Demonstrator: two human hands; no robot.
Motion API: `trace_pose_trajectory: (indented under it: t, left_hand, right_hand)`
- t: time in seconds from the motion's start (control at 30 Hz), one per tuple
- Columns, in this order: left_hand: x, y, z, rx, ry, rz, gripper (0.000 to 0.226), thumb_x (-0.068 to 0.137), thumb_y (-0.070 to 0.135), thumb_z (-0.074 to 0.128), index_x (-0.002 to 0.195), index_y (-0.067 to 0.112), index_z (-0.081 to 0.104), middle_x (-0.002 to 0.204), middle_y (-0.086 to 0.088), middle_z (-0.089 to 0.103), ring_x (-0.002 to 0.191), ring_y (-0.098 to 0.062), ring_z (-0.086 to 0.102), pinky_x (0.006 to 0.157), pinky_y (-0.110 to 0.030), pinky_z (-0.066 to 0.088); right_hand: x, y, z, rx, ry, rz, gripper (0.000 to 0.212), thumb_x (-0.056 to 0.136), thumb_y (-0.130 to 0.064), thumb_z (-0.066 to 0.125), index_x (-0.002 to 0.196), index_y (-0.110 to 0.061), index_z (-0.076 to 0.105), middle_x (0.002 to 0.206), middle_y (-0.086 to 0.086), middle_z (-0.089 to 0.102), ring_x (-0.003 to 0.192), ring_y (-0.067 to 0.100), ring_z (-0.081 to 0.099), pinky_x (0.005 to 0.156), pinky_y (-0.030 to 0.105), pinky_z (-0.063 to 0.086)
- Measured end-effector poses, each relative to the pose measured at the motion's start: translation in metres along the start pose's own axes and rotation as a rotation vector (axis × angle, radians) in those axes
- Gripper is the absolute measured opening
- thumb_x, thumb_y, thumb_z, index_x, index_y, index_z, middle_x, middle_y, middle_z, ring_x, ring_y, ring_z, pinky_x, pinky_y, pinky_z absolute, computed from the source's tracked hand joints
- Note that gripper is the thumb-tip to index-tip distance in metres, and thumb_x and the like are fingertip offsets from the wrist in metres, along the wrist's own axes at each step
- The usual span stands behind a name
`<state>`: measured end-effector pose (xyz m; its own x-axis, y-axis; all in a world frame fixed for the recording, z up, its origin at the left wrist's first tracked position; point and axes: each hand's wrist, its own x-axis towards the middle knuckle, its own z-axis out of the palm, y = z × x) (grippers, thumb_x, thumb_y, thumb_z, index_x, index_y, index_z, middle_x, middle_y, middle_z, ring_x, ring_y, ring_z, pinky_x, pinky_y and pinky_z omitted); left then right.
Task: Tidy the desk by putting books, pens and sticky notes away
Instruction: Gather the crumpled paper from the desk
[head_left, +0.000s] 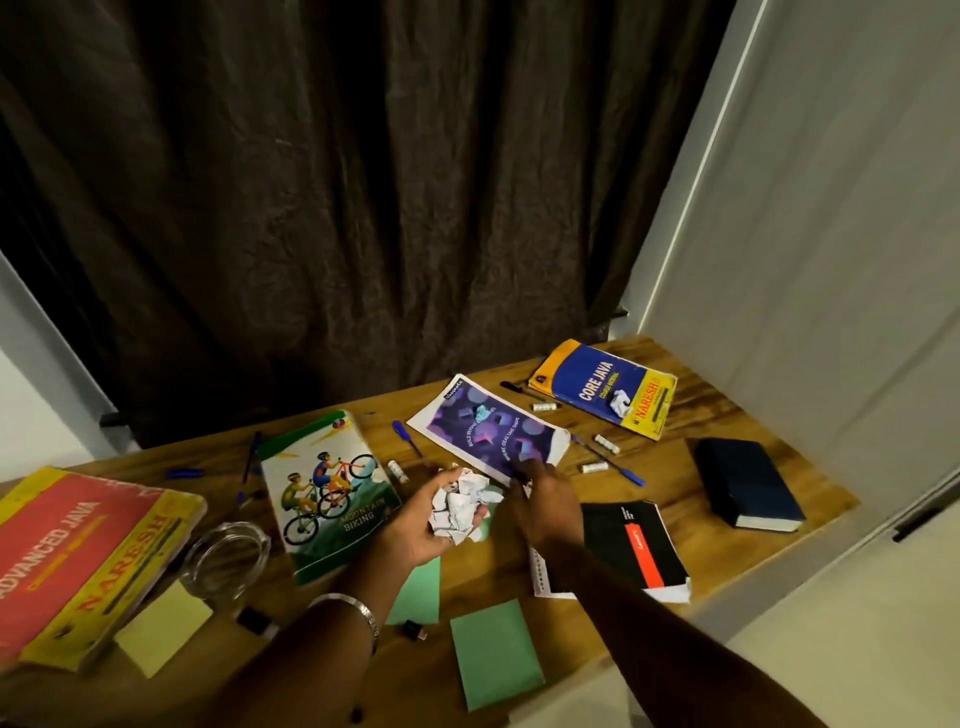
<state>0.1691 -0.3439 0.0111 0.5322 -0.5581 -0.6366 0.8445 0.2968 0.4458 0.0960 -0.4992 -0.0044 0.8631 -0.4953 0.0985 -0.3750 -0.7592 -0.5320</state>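
My left hand (415, 525) is palm-up over the desk middle and holds a bunch of crumpled white paper (462, 506). My right hand (545, 501) reaches down at the near edge of the purple notebook (491, 434); what its fingertips touch is hidden. A Mountain Biking book (324, 493) lies left of my hands. The red Advanced Java book (78, 561) is at the far left, the blue Core Java book (605, 387) at the back right with a paper ball (619, 402) on it. Green sticky notes (493, 652) and a yellow pad (163, 626) lie near the front. Blue pens (408, 441) are scattered about.
A dark blue book (745, 483) and a black book (636, 545) lie on the right of the wooden desk (727, 410). A clear glass bowl (226, 558) stands front left. Small white tubes (605, 443) and black caps (254, 621) are strewn around. A dark curtain hangs behind.
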Motion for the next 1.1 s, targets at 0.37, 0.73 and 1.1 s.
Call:
trace_pose_trajectory:
  t: [0.37, 0.73, 1.1]
  left_hand:
    - [0.028, -0.039, 0.047, 0.088, 0.049, 0.110, 0.043, 0.075, 0.012, 0.069, 0.117, 0.006, 0.060, 0.120, -0.018, 0.066, 0.114, -0.033, 0.059, 0.095, -0.041, 0.051]
    - [0.059, -0.063, 0.090, -0.072, 0.004, 0.082, 0.044, 0.081, 0.016, 0.066, 0.124, 0.008, 0.058, 0.122, -0.019, 0.064, 0.113, -0.036, 0.059, 0.082, -0.042, 0.057]
    - [0.096, -0.064, 0.125, 0.073, 0.065, 0.092, 0.038, 0.081, 0.022, 0.069, 0.115, 0.007, 0.063, 0.121, -0.022, 0.063, 0.100, -0.035, 0.063, 0.079, -0.044, 0.059]
  right_hand:
    - [0.005, 0.078, -0.009, -0.300, -0.424, -0.160, 0.053, 0.091, -0.031, 0.056, 0.141, -0.023, 0.042, 0.141, 0.009, 0.040, 0.122, 0.032, 0.049, 0.100, 0.040, 0.047]
    - [0.053, 0.139, -0.050, -0.100, -0.342, -0.171, 0.028, 0.095, -0.023, 0.049, 0.120, -0.016, 0.059, 0.117, 0.011, 0.066, 0.106, 0.029, 0.063, 0.092, 0.037, 0.050]
    - [0.135, 0.169, -0.093, -0.105, -0.392, -0.059, 0.037, 0.095, -0.034, 0.055, 0.131, -0.026, 0.052, 0.130, 0.004, 0.060, 0.114, 0.024, 0.059, 0.094, 0.031, 0.047]
